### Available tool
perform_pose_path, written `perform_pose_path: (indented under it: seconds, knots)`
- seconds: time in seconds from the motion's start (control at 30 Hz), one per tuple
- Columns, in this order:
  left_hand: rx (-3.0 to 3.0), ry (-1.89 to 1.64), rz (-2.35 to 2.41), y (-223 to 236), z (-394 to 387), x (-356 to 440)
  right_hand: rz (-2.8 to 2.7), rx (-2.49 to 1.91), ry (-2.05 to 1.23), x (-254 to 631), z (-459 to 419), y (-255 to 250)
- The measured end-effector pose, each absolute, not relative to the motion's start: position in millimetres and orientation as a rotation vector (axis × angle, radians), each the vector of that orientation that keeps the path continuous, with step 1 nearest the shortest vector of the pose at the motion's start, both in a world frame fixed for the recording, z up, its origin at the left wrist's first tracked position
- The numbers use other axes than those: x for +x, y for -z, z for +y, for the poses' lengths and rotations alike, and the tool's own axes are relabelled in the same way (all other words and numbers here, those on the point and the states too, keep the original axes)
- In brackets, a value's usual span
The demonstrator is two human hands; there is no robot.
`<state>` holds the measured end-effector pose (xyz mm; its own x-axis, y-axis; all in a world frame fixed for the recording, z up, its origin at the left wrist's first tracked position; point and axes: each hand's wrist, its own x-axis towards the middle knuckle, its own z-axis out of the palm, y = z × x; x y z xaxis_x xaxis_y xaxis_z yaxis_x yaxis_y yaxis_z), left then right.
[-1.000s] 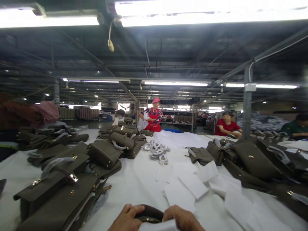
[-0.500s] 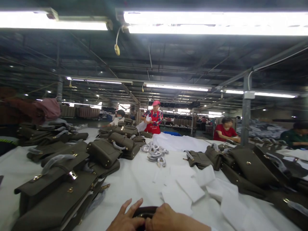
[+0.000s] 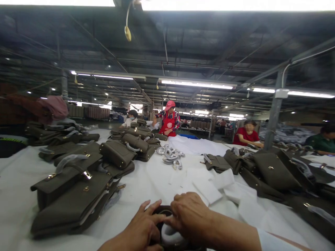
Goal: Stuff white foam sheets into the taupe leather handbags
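Observation:
At the bottom centre a dark olive handbag [image 3: 162, 208] is between my hands, mostly covered by them. A handle [image 3: 169, 237] in clear wrap curves up from it. My left hand [image 3: 142, 225] holds the bag's left side, index and middle fingers stretched along the edge. Closed in a fist-like grip, my right hand [image 3: 190, 214] presses on the bag's upper right edge. Whatever lies under its fingertips is hidden.
Olive handbags [image 3: 75, 198] pile up at left, with more bags [image 3: 274, 170] at right. White padding sheets [image 3: 209, 190] lie beyond my hands. Wrapped handles [image 3: 171, 155] are heaped farther off. A co-worker in a red apron [image 3: 169, 122] stands across the table.
My view has tilted down, so both hands and the bag appear higher and the wrapped handle shows. The co-worker in red has lowered a hand from the white sheet.

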<state>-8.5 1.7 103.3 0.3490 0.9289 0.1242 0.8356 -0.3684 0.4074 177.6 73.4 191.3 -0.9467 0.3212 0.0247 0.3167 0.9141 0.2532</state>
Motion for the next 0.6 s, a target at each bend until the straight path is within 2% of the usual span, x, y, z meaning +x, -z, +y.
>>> perform_pose_path:
  seconds: [0.1,0.23,0.6]
  knots:
    - [2.217,-0.523,1.584,-120.8,-8.9,-0.5,2.908,0.318,-0.424,167.1,63.9,-168.7]
    - [2.126,-0.522,1.613,-133.0,-16.4,5.8,2.889,0.297,-0.405,160.8,65.7,-150.1]
    - [2.257,-0.51,1.486,-124.5,-3.2,-3.7,2.52,0.033,-0.194,151.5,82.5,-193.2]
